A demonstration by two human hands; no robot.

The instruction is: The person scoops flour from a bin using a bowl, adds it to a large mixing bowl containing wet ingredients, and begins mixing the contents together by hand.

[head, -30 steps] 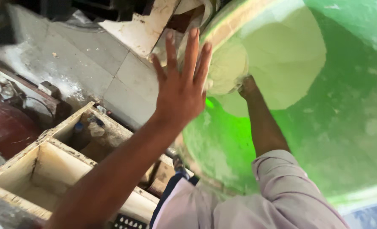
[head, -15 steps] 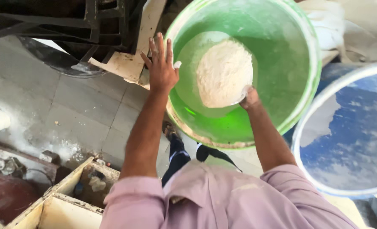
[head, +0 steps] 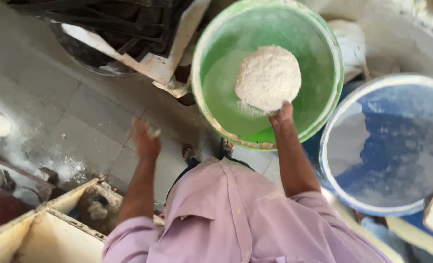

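- Head view, the hands: the right hand (head: 281, 114) reaches into the round green plastic tub (head: 211, 73) and sits at the near edge of a rounded mound of pale, coarse white powder (head: 268, 77). Whether the mound rests on a scoop, a plate or the palm is hidden under it, so I cannot tell whether the fingers are curled or flat.
- The left hand (head: 144, 140) hangs free over the grey tiled floor (head: 55, 102), well apart from the tub, blurred, fingers loosely bent, holding nothing that can be made out.
- The two hands are well apart from each other, the left low and to the side, the right stretched forward inside the tub.
- The mound lies inside the green tub, roughly in the middle; the tub's inner wall is dusted white and its rim is smeared with the same pale stuff.
- Just right of the green tub stands a round blue plastic tub (head: 353, 195) with a white-dusted inside; the rims are close together.
- Behind the left hand, a dark metal frame with a white-coated flat bar (head: 143, 61) lies over a dark basin.
- At the lower left is an open wooden box (head: 55, 219) with pale walls, beside spilled white powder on the floor.
- The person wears a lilac long-sleeved shirt (head: 236, 219).
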